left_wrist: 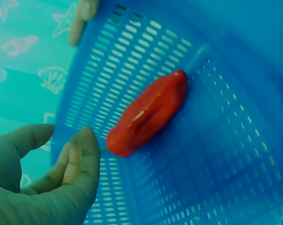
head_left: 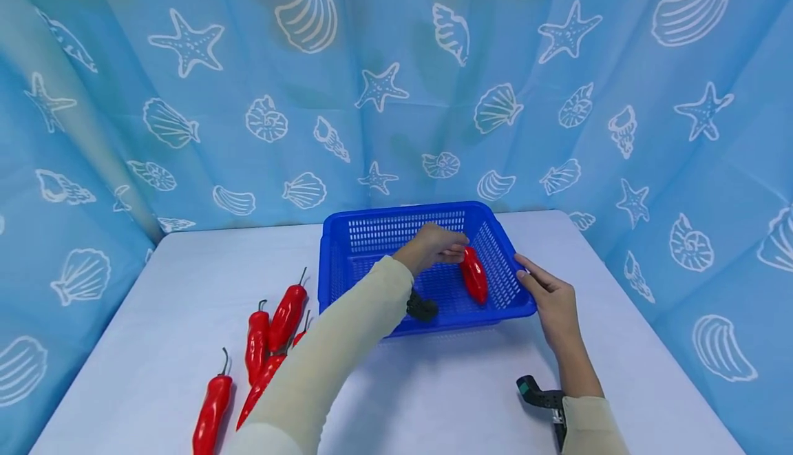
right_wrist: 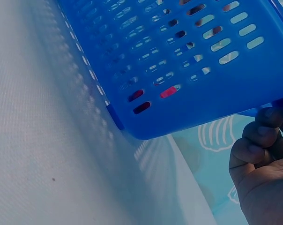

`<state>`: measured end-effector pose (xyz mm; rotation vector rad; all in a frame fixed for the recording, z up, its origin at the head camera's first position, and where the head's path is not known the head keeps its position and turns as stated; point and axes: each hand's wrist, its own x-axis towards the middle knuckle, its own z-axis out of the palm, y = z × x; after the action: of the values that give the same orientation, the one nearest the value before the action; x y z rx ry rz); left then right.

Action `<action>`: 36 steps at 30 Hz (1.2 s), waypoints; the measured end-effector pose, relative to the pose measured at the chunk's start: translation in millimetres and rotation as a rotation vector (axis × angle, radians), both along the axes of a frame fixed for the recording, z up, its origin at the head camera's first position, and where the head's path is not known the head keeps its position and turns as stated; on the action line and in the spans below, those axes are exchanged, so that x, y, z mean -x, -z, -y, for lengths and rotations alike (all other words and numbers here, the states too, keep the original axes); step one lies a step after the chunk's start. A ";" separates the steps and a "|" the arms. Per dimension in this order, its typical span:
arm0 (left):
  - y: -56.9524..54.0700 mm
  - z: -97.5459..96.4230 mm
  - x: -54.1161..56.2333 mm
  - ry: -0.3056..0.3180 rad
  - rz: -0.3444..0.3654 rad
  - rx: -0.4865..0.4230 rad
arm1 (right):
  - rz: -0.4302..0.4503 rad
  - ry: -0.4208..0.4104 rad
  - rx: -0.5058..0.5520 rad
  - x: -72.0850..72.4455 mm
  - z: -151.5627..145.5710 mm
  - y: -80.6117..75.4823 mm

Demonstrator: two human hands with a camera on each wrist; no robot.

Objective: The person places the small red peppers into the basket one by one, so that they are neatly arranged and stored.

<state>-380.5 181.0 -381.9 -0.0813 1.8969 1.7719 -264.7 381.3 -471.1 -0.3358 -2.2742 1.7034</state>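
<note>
Nearest, a single red chili pepper [head_left: 213, 410] lies at the lower left, with a cluster of similar peppers [head_left: 287, 317] beyond it, partly hidden by the cream left sleeve [head_left: 347, 345]. That arm reaches diagonally across the white surface [head_left: 434, 400]. On the other side, the right forearm points forward from its cuff, where a black wrist device [head_left: 542, 396] carries a green patch; its pale markings are too small to read. White surface stretches between the forearms up to the basket. The right hand [head_left: 554, 297] pinches the right rim of the blue plastic basket [head_left: 403, 211], its fingers curled. Over the basket, the left hand [head_left: 436, 243] bends downward, its grip spread, thumb apart from the fingers. Its fingertips sit at the stem end of one red pepper [head_left: 473, 276], inside the basket by the right wall; open basket floor extends leftward. The basket's back rim stands near the surface's far edge, before a shell-and-starfish curtain [head_left: 396, 138].
</note>
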 end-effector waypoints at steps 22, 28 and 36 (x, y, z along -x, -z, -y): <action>-6.9 105.9 -15.4 0.114 -0.121 -0.039 | 0.057 0.018 -0.019 -2.0 7.4 1.8; -10.5 134.9 -20.8 0.099 -0.161 -0.047 | 0.059 0.025 -0.026 -1.4 6.6 -0.6; -12.8 180.2 -23.8 0.011 -0.190 -0.046 | 0.060 0.027 -0.034 0.5 5.7 -4.4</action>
<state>-356.7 0.8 -369.1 0.1189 1.9808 1.8722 -265.2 375.6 -466.8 -0.4136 -2.3276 1.6615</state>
